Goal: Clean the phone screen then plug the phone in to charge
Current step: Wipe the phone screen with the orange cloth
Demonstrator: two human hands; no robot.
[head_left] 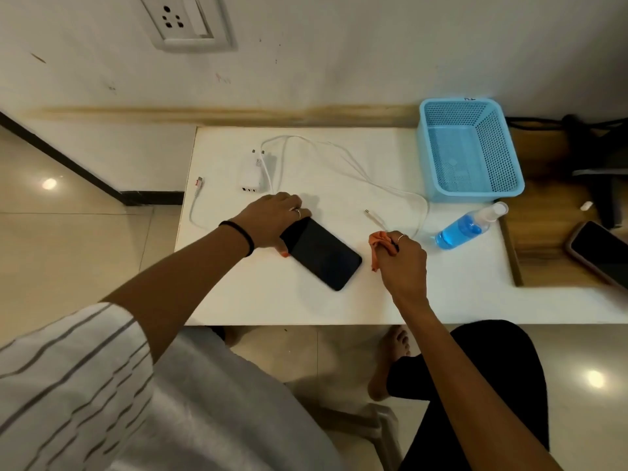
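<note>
warm, fairly dim indoor light from overhead. two lamp reflections glare on the glossy floor tiles [49,183], one at far left and one at lower right. the white surface [272,300] is evenly lit; the left hand [272,219] casts a soft shadow. wide-angle bending curves the edges, and detail looks soft, smeared throughout.

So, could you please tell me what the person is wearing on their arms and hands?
The left hand has a ring on one finger and a thin black band around the wrist, with a loose white sleeve with grey stripes higher up that arm. The right hand has a ring on one finger, and its forearm is bare.
</note>
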